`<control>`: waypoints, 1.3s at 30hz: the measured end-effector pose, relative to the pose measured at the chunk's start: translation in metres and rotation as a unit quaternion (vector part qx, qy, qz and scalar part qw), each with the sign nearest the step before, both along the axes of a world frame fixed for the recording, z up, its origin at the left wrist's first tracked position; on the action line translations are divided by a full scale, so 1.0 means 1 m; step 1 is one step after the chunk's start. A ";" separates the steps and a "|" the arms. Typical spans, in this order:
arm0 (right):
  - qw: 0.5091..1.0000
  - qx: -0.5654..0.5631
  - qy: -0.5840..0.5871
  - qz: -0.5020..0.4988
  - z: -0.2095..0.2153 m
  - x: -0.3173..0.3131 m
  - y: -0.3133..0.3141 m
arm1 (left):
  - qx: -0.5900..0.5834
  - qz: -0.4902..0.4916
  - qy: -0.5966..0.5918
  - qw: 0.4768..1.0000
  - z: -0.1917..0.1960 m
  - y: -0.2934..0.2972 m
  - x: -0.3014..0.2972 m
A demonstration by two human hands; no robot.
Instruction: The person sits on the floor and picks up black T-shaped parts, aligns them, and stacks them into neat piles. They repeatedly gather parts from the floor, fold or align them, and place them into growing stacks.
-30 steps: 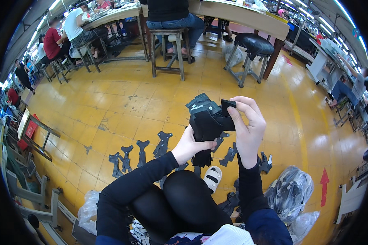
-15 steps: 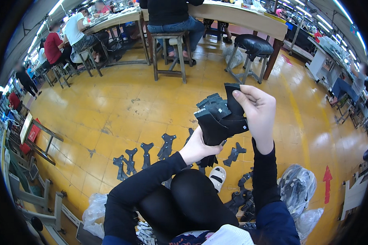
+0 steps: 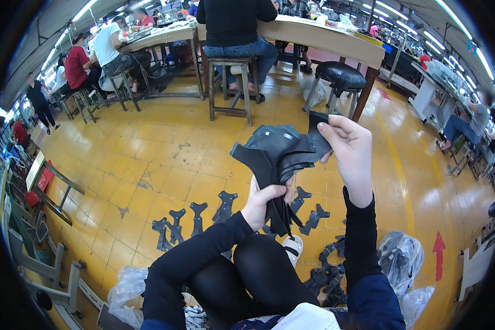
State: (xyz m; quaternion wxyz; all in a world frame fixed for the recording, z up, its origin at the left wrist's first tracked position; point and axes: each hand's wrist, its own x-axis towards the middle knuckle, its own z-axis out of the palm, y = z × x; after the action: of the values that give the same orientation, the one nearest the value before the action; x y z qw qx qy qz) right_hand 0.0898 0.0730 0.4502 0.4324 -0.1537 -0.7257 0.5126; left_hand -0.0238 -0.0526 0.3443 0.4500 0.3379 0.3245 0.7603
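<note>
Fingers of the right hand (image 3: 351, 157) pinch the fanned black leather pieces (image 3: 280, 157) at centre frame; the left hand (image 3: 265, 201) clasps their lower ends.

— What lies on the yellow floor (image 3: 148, 165)?
— Dark cut pieces (image 3: 195, 220) in a row, with clear plastic bags (image 3: 401, 256) near a red arrow (image 3: 438, 253).
— And farther off?
— A wooden stool (image 3: 231, 82), a black round stool (image 3: 341, 77), and a long workbench (image 3: 324, 36) with people seated.
</note>
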 end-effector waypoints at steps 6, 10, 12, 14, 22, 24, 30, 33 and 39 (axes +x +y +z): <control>0.968 0.249 -0.021 0.040 -0.014 0.002 -0.020 | -0.084 0.007 -0.070 0.994 -0.001 -0.004 -0.012; 0.986 0.167 0.002 0.020 -0.023 0.009 -0.013 | -0.043 -0.009 -0.106 0.993 -0.001 0.000 -0.010; 0.981 0.187 -0.011 0.048 -0.023 0.010 -0.015 | -0.053 -0.021 -0.170 0.984 0.001 0.000 -0.011; 0.965 0.250 -0.029 0.074 -0.023 0.010 -0.017 | -0.072 -0.033 -0.204 0.976 0.000 0.000 -0.015; 0.943 0.332 -0.003 0.011 -0.027 0.020 -0.027 | -0.107 -0.052 -0.217 0.969 0.002 0.001 -0.020; 0.936 0.352 0.009 0.019 -0.031 0.024 -0.029 | -0.084 -0.066 -0.243 0.964 0.003 0.000 -0.022; 0.937 0.297 0.180 0.030 -0.044 0.057 -0.024 | 0.011 -0.146 -0.303 0.942 -0.007 0.002 -0.035; 0.944 0.133 0.281 0.110 -0.043 0.074 -0.016 | -0.016 -0.109 -0.260 0.959 -0.007 0.002 -0.037; 0.954 0.032 0.103 0.280 -0.024 0.068 -0.021 | -0.035 -0.108 -0.103 0.988 -0.015 0.005 -0.025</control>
State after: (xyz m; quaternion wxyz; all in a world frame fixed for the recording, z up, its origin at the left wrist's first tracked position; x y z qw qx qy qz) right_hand 0.1577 0.0525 0.4261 0.3489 0.1228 -0.7071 0.6027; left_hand -0.0484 -0.0478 0.3297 0.5722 0.2753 0.2646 0.7258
